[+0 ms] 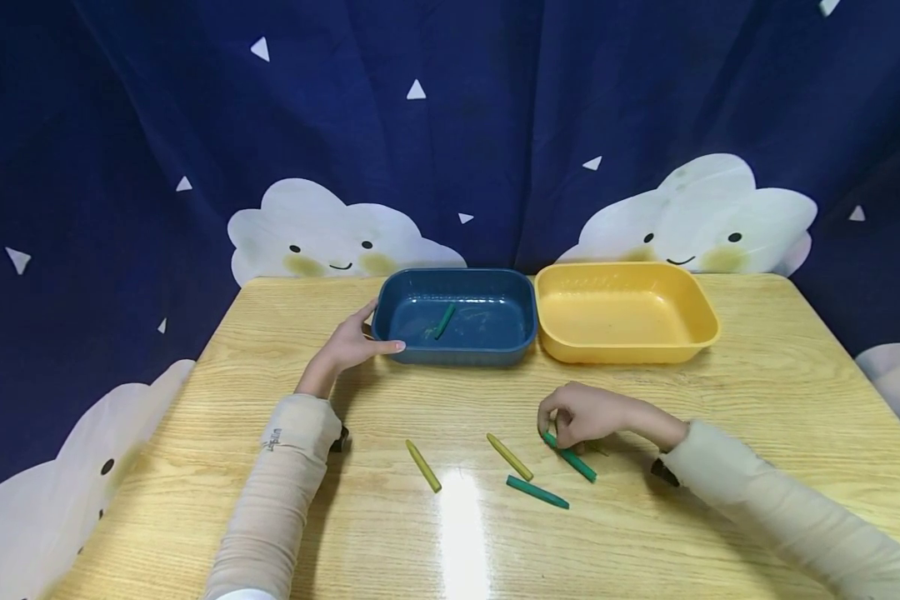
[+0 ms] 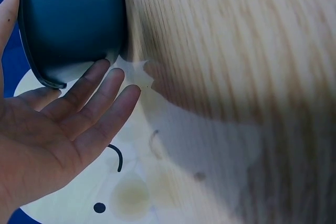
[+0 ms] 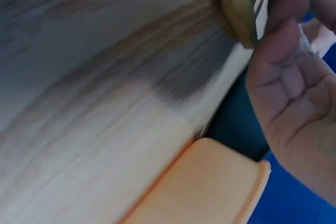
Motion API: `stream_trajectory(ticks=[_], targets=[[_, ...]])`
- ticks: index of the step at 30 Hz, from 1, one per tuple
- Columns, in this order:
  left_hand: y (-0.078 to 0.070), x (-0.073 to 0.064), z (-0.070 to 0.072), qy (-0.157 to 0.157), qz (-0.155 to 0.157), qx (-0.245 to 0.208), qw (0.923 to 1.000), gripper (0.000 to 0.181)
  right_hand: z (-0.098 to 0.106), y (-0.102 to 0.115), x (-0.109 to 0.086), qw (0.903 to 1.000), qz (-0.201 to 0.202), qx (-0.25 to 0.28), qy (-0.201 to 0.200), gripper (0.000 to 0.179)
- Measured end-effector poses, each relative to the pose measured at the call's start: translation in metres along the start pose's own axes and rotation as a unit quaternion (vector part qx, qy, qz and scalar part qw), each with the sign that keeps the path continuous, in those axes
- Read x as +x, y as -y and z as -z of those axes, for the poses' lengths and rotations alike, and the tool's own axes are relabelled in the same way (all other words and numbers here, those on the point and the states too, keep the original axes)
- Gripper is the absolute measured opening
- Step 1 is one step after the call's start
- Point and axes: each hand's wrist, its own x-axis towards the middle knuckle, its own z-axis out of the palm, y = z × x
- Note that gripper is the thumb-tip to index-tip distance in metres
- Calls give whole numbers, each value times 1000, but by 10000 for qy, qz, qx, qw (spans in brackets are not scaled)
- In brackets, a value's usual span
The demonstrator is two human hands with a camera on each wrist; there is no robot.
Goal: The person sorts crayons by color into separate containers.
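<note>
My left hand (image 1: 352, 340) is at the left end of a blue plastic bin (image 1: 457, 357). Its thumb lies over the front rim; in the left wrist view the fingers (image 2: 105, 108) look fairly straight, touching the bin's outer wall. A green crayon (image 1: 445, 321) lies inside the bin. Nearer the front, my right hand (image 1: 591, 414) pinches the far end of another green crayon (image 1: 577, 465) between thumb and fingertips. Beneath that hand, a yellow crayon (image 3: 238, 11) shows in the right wrist view; the head view mostly hides it.
A yellow bin (image 1: 622, 353) stands beside the blue one at the table's back. Two yellow crayons, one on the left (image 1: 423, 467) and one in the middle (image 1: 510, 457), lie on the wooden table (image 1: 255, 358) with a green crayon (image 1: 537, 492). Behind hangs a blue curtain (image 1: 495, 167).
</note>
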Motion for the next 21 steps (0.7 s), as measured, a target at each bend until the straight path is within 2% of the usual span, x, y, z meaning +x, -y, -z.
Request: stream_trajectory(ticks=[3,6,15,21], targets=[[1,0,0,6,5,8,10000,99,7,-5,-1,9968,-52,801,-14,14],[1,0,0,2,21,-3,10000,99,16,-8,0,9921,-89,1238,-163,15],[2,1,0,-8,-10,12,10000,98,43,0,3,9853,-236,1532,-712,26],[1,1,0,18,30,-23,10000,98,65,9,7,9786,-371,1756,-1007,22]])
